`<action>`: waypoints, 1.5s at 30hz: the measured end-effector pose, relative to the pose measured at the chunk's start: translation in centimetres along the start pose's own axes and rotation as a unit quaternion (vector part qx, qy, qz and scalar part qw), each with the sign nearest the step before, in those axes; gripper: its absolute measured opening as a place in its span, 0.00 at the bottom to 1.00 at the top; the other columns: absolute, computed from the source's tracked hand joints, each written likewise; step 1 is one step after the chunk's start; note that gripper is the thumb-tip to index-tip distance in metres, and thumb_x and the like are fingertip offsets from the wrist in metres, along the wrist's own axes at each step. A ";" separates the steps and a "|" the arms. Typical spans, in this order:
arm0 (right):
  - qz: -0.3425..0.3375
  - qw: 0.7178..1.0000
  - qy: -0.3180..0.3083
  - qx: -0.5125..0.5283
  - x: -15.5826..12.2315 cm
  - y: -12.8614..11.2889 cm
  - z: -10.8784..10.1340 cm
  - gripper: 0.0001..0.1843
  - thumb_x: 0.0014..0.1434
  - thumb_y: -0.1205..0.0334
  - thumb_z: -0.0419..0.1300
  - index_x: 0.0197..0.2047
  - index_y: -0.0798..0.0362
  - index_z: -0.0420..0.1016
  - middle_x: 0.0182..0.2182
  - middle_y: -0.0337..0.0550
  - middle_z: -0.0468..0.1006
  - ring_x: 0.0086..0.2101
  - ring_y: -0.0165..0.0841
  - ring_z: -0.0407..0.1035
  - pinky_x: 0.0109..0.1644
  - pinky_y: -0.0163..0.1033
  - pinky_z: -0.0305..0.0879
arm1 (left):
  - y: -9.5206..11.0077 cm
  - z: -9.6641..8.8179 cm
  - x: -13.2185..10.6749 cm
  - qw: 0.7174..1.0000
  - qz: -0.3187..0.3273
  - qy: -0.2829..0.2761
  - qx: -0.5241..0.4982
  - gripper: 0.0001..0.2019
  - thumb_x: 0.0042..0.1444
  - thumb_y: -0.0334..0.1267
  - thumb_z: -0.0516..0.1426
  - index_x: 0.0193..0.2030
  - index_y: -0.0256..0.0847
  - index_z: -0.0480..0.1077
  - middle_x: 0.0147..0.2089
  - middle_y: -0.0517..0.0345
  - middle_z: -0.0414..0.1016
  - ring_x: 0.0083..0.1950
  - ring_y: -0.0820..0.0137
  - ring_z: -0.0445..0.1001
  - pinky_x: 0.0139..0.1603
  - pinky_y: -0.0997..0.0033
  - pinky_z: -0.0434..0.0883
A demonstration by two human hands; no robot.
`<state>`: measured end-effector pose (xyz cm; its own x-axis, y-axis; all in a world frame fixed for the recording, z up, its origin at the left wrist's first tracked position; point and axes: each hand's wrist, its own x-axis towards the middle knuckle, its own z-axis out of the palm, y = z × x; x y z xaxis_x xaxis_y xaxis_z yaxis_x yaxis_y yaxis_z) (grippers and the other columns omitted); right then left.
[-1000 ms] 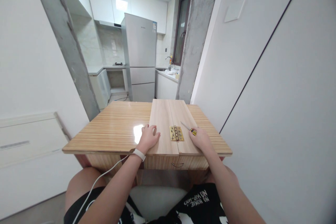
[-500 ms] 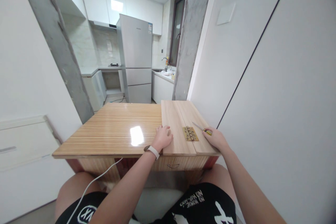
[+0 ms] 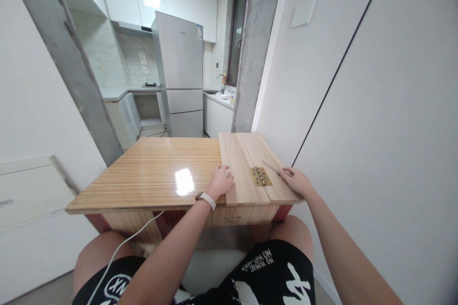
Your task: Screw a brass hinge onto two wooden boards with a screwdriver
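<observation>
Two pale wooden boards lie side by side on the right part of a striped wooden table. A brass hinge spans the seam between them. My left hand rests flat on the left board's near edge, fingers apart, a white band on the wrist. Just right of the hinge, my right hand lies on the right board, closed around a small screwdriver. Its metal tip points toward the far left.
A white wall runs close along the table's right side. A white cable hangs from under the table across my left leg. Behind the table stand a concrete pillar, a grey fridge and kitchen counters.
The view has swung left and slightly up, so table and boards sit further right. My right hand's grip covers the screwdriver's yellow handle. Both hands stay on the boards.
</observation>
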<state>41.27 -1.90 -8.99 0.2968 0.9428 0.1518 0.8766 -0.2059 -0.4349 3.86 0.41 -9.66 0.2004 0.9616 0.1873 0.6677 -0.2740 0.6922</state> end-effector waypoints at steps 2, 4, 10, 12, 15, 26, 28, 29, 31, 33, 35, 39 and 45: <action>-0.001 1.000 -0.010 0.002 0.3 0.4 0.2 0.30 0.71 0.40 0.58 0.65 0.51 0.79 0.60 0.56 0.81 0.59 0.47 0.76 0.62 0.46 0.68 | 0.3 0.2 0.0 1.000 -0.005 0.007 -0.002 0.27 0.65 0.40 0.57 0.68 0.31 0.70 0.69 0.32 0.72 0.74 0.51 0.67 0.76 0.56 0.59; -0.008 1.000 -0.019 0.009 0.6 0.6 0.3 0.30 0.69 0.41 0.60 0.65 0.51 0.80 0.61 0.56 0.81 0.59 0.47 0.76 0.62 0.45 0.67 | 0.6 0.3 -0.1 1.000 -0.008 0.006 -0.006 0.26 0.66 0.41 0.57 0.67 0.32 0.70 0.68 0.32 0.73 0.73 0.52 0.68 0.76 0.57 0.59; -0.012 0.998 -0.031 0.058 1.3 1.3 0.3 0.32 0.66 0.40 0.62 0.64 0.53 0.81 0.61 0.58 0.80 0.58 0.48 0.76 0.61 0.45 0.68 | 1.6 0.5 -0.2 0.998 -0.048 0.009 -0.027 0.24 0.66 0.41 0.58 0.66 0.34 0.71 0.68 0.33 0.74 0.73 0.50 0.69 0.75 0.53 0.60; -0.012 0.995 -0.038 0.087 1.5 1.6 0.2 0.35 0.65 0.38 0.63 0.64 0.54 0.80 0.60 0.58 0.81 0.58 0.48 0.76 0.61 0.46 0.69 | 1.8 0.5 -0.4 0.998 -0.058 0.013 -0.037 0.23 0.66 0.40 0.58 0.65 0.34 0.71 0.67 0.34 0.75 0.72 0.51 0.70 0.75 0.55 0.60; -0.010 0.992 -0.043 0.115 1.7 2.0 0.2 0.38 0.62 0.35 0.65 0.64 0.54 0.81 0.59 0.59 0.81 0.58 0.50 0.76 0.61 0.47 0.69 | 1.9 0.5 -0.5 0.997 -0.059 0.027 -0.049 0.21 0.66 0.38 0.59 0.64 0.34 0.72 0.66 0.35 0.76 0.71 0.52 0.71 0.74 0.55 0.61; -0.024 0.992 -0.033 0.122 1.2 0.5 1.0 0.40 0.60 0.33 0.66 0.65 0.53 0.80 0.59 0.60 0.81 0.57 0.50 0.77 0.61 0.49 0.71 | 0.8 -0.8 -0.8 0.994 -0.077 0.048 -0.060 0.21 0.67 0.36 0.57 0.64 0.33 0.73 0.67 0.35 0.76 0.71 0.53 0.72 0.73 0.58 0.62; -0.038 0.991 -0.036 0.125 0.9 -0.9 1.7 0.39 0.60 0.35 0.67 0.64 0.52 0.80 0.59 0.59 0.81 0.58 0.49 0.76 0.63 0.49 0.70 | 0.0 -1.7 -1.0 0.994 -0.079 0.057 -0.052 0.21 0.67 0.36 0.57 0.64 0.32 0.73 0.67 0.35 0.76 0.71 0.52 0.72 0.74 0.56 0.62; -0.043 0.991 -0.035 0.123 0.7 -1.7 2.1 0.38 0.59 0.36 0.67 0.64 0.52 0.80 0.59 0.58 0.81 0.59 0.49 0.76 0.63 0.49 0.69 | -0.6 -2.2 -1.1 0.994 -0.081 0.061 -0.047 0.21 0.67 0.37 0.57 0.63 0.33 0.74 0.67 0.35 0.77 0.71 0.52 0.72 0.74 0.55 0.62; -0.047 0.992 -0.037 0.113 0.3 -3.6 3.0 0.36 0.59 0.38 0.68 0.63 0.51 0.80 0.59 0.57 0.81 0.60 0.49 0.75 0.64 0.49 0.69 | -1.9 -3.3 -1.2 0.993 -0.087 0.076 -0.038 0.20 0.66 0.36 0.57 0.63 0.33 0.74 0.66 0.35 0.77 0.71 0.51 0.72 0.74 0.54 0.62; -0.051 0.992 -0.043 0.107 -0.1 -5.7 3.9 0.35 0.60 0.38 0.68 0.63 0.50 0.80 0.60 0.56 0.81 0.59 0.48 0.75 0.63 0.49 0.69 | -3.6 -4.5 -1.3 0.991 -0.091 0.089 -0.032 0.20 0.66 0.37 0.58 0.63 0.33 0.74 0.66 0.35 0.77 0.71 0.51 0.73 0.73 0.54 0.63; -0.066 0.990 -0.044 0.113 -0.7 -7.9 4.9 0.33 0.60 0.40 0.67 0.63 0.49 0.80 0.59 0.54 0.81 0.58 0.47 0.76 0.63 0.49 0.69 | -5.5 -5.9 -1.2 0.990 -0.097 0.099 -0.028 0.21 0.66 0.37 0.58 0.63 0.32 0.73 0.65 0.35 0.78 0.70 0.51 0.73 0.72 0.56 0.64; -0.088 0.989 -0.043 0.107 -1.7 -12.2 6.6 0.30 0.60 0.42 0.67 0.60 0.50 0.81 0.58 0.53 0.82 0.58 0.48 0.76 0.63 0.48 0.69 | -9.2 -8.7 -1.2 0.986 -0.120 0.118 -0.022 0.21 0.65 0.39 0.59 0.63 0.35 0.74 0.66 0.38 0.78 0.67 0.53 0.76 0.69 0.57 0.67; -0.119 0.987 -0.025 0.100 -3.0 -16.9 8.9 0.25 0.59 0.49 0.69 0.57 0.50 0.82 0.55 0.51 0.84 0.56 0.47 0.77 0.62 0.46 0.68 | -12.7 -12.2 -1.9 0.982 -0.135 0.129 -0.012 0.21 0.65 0.39 0.59 0.63 0.35 0.74 0.65 0.40 0.78 0.65 0.55 0.77 0.67 0.60 0.70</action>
<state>22.24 1.07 -9.99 0.0670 0.9712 0.2287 0.8256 0.0748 -0.5593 -13.77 2.25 -10.28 -0.1719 0.9715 0.1633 0.6543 -0.0113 0.7561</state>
